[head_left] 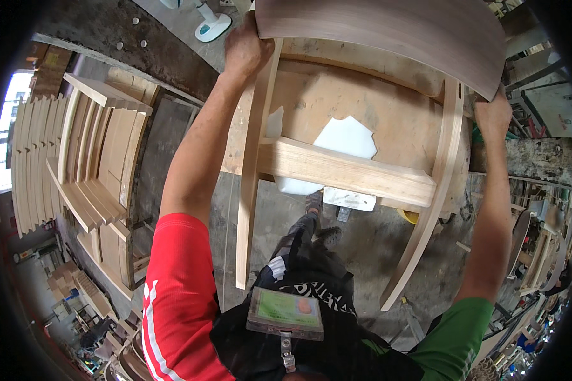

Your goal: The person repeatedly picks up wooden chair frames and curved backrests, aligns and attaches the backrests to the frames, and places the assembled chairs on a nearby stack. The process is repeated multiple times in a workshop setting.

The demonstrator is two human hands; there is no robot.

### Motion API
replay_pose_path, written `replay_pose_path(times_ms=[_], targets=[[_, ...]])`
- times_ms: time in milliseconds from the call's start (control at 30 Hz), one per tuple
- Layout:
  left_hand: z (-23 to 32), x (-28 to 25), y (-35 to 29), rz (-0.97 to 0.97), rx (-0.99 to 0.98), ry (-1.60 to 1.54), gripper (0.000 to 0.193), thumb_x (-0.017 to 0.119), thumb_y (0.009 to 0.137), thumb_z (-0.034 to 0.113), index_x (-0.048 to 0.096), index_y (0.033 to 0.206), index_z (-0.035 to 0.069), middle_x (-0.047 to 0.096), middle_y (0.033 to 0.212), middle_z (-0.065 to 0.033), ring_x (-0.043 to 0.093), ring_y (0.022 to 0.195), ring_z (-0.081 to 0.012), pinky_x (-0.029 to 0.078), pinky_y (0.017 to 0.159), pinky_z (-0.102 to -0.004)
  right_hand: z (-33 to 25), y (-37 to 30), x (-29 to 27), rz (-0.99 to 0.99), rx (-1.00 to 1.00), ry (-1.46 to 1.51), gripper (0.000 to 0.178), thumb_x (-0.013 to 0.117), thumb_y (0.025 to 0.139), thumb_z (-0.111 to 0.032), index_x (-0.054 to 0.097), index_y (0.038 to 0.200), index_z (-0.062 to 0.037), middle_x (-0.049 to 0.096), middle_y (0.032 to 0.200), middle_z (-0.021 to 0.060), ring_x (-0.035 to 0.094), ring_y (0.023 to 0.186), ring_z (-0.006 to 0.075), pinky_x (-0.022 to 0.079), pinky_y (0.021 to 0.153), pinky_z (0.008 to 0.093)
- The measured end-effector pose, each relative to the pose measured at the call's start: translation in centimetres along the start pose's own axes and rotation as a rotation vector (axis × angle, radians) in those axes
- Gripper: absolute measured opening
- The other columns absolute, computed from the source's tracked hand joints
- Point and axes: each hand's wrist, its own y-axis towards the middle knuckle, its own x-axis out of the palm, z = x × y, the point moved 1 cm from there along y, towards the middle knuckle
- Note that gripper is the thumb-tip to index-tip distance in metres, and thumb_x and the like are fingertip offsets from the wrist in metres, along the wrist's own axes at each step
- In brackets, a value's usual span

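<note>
A pale wooden chair frame (349, 168) stretches out in front of me, with two long curved legs joined by a cross rail. Across its far end lies a wide, curved, grey-brown wooden panel (388, 25). My left hand (245, 47) is closed around the panel's left end, beside the top of the left leg. At the panel's right corner, my right hand (493, 114) is closed on its edge, the fingertips partly hidden behind it. Beneath the frame is a wooden worktable (305, 89) with torn white sheets (346, 138) on it.
To the left, a stack of curved pale wooden parts (95, 152) stands beside a row of slats (38, 159). A dark beam with bolts (124, 38) runs at the upper left, near a white round-based stand (213, 26). More wooden parts (540, 254) crowd the right side.
</note>
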Motion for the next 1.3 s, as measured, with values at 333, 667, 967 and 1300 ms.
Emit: replay_pose_path(times_ms=[333,667,967,1300], targets=[[-3.2,0.4,0.7,-0.055,-0.169,0.051,0.056,0.078,0.086,0.026,0.06,0.137,0.009,0.073,0.115,-0.0254,0.069,0.11,-0.0455,0.056,0.091,-0.054,2.0,2.1,1.8,-0.256,-0.01,-0.245,0.052,0.06,0.082,-0.028,0.066,0.119,0.0079,0.069,0.11,0.0382,0.066,0.11,0.0526,0.053,0.099,0.0548],[-1.7,1.7,1.2,0.031,0.015,0.067,0.048,0.064,0.098,0.04,0.063,0.133,0.007,0.073,0.113,-0.026,0.067,0.111,-0.0491,0.055,0.093,-0.0553,1.3,1.7,1.8,-0.119,0.014,0.041,0.047,0.06,0.083,-0.026,0.066,0.123,-0.0008,0.068,0.117,0.0356,0.062,0.116,0.0543,0.05,0.101,0.0549],[1.0,0.5,0.9,0.012,0.018,0.057,0.031,0.048,0.1,0.019,0.06,0.122,0.001,0.068,0.111,-0.034,0.064,0.109,-0.0542,0.051,0.09,-0.0605,1.5,-0.2,2.0,-0.172,0.007,-0.012,0.052,0.067,0.082,-0.024,0.061,0.123,0.0062,0.07,0.112,0.0351,0.065,0.11,0.0543,0.052,0.098,0.053],[-0.2,1.3,0.8,0.043,-0.088,0.025,0.036,0.05,0.101,0.029,0.062,0.126,0.005,0.07,0.113,-0.0314,0.066,0.11,-0.0504,0.052,0.09,-0.0591,2.5,-0.3,3.5,-0.106,-0.009,0.099,0.059,0.063,0.075,-0.012,0.057,0.131,0.0066,0.069,0.111,0.0359,0.065,0.111,0.054,0.052,0.099,0.0529]])
